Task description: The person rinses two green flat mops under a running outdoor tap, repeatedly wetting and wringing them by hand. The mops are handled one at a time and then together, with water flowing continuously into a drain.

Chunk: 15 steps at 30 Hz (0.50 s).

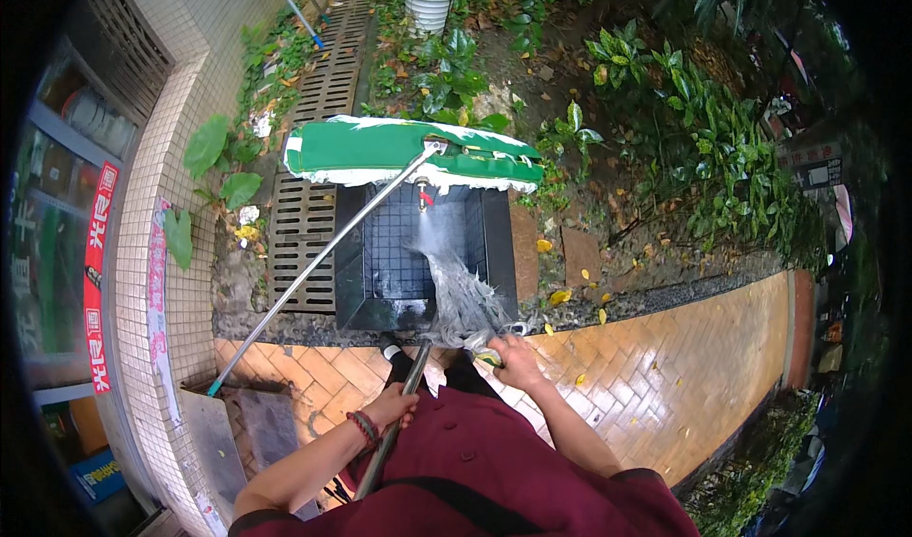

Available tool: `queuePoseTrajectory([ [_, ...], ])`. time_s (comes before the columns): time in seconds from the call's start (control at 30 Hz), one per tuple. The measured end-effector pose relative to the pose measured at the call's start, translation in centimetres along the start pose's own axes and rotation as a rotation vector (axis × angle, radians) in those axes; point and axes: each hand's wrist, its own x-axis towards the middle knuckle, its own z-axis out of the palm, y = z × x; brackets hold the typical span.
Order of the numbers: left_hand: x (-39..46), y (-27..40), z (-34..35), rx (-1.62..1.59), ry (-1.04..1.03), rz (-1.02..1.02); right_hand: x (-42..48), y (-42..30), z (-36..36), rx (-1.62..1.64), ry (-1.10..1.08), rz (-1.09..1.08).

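My left hand (400, 403) is closed around the metal pole (412, 387) of a mop, which slants up from my body. The grey-white strands of its wet mop head (459, 291) hang over the near right rim of a dark tiled basin (495, 252). At the strands' right edge, my right hand (519, 361) grips a small yellow-green object (489, 358), mostly hidden by the fingers. A brass tap (422, 184) with a red handle sprays water onto the strands.
A wide green dust mop (370, 148) lies across the basin's far edge, its metal handle (320, 259) slanting down to the left. A drain grate (303, 252) runs along the left. Planted soil, a tiled wall (192, 252) and wet brick paving (641, 352) surround me.
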Motion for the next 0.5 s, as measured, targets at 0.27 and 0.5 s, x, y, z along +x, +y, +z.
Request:
queuePoseTrajectory([
  [0.27, -1.8, 0.9, 1.8, -0.037, -0.027, 0.096, 2.8, -1.1, -7.0, 0.054, 0.241, -0.031],
  [0.5, -0.7, 3.9, 1.1, -0.21, -0.048, 0.064, 8.2, -4.0, -8.6, -0.123, 0.279, -0.14],
])
